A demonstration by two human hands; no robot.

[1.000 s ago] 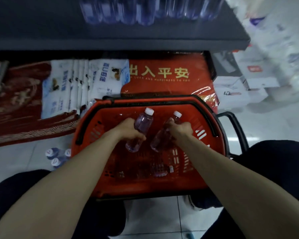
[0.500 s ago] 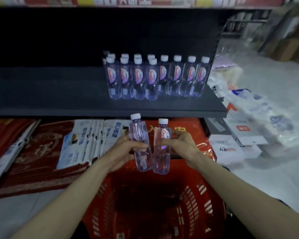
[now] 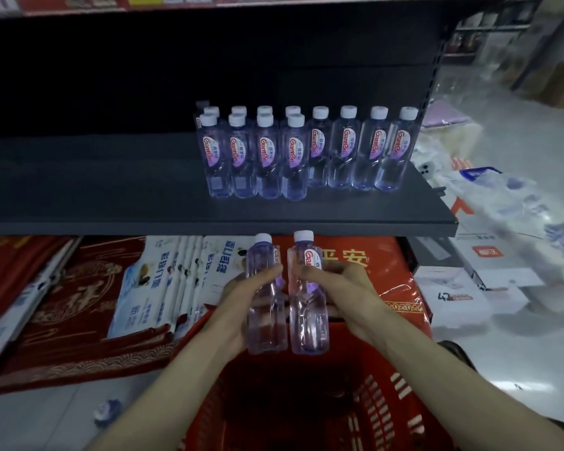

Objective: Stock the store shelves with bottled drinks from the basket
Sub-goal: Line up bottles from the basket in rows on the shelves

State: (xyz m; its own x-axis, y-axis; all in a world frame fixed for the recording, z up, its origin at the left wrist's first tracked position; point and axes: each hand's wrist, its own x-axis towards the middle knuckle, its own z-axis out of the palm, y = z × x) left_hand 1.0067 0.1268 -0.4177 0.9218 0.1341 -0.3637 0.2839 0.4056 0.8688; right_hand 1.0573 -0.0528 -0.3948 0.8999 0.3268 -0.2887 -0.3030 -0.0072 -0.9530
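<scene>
The left hand grips one bottle round its middle. The right hand grips a second bottle the same way. Both are upright, white-capped and full of clear liquid. They are side by side, touching or nearly so, over the far rim of the red basket and just below the shelf edge. The basket's inside is dark, so I cannot tell what it holds. On the shelf stands a block of matching bottles, two deep at its left and one deep at its right.
</scene>
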